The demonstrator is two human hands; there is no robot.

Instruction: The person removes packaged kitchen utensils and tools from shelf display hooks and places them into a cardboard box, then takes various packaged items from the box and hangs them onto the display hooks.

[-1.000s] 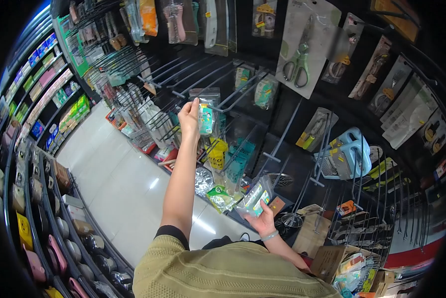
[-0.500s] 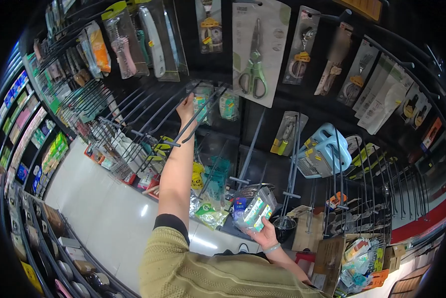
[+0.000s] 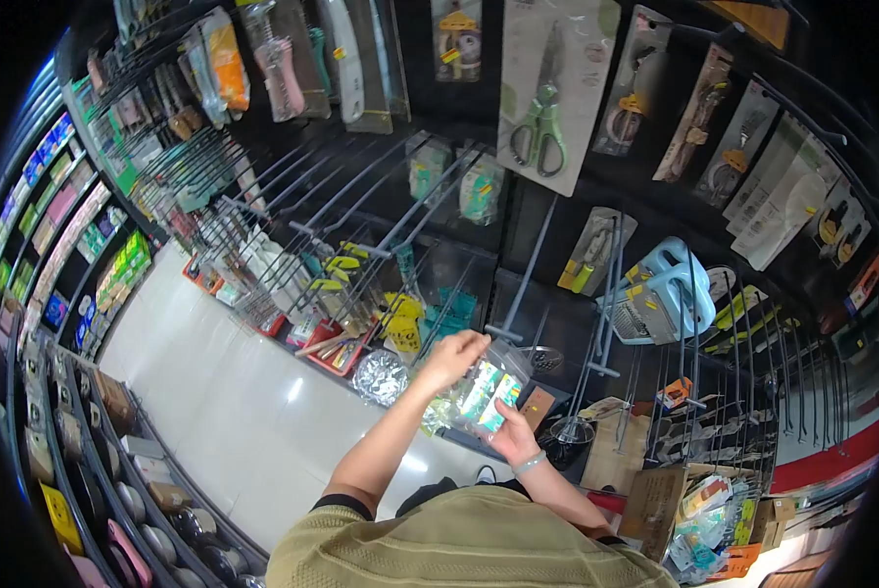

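Several clear packets with green and white labels [image 3: 481,393] are held low in front of my body. My right hand [image 3: 514,434] grips their lower right side, its thumb over the front. At their top edge my left hand [image 3: 454,359] has its fingers closed in a pinch; whether it holds a packet of its own is too small to tell. Above, a similar green packet [image 3: 480,189] hangs on a rack hook, with another packet [image 3: 427,169] to its left.
Long metal hooks [image 3: 526,274] jut from the black rack. Scissors on a card [image 3: 539,127] and blue-handled graters [image 3: 663,294] hang there. An open carton [image 3: 652,505] stands low right, loaded shelves [image 3: 116,470] line the left, and pale floor tiles [image 3: 214,392] lie between.
My left hand has come down from the hooks to the packets at my right hand. Two green packets still hang above. The view has shifted slightly.
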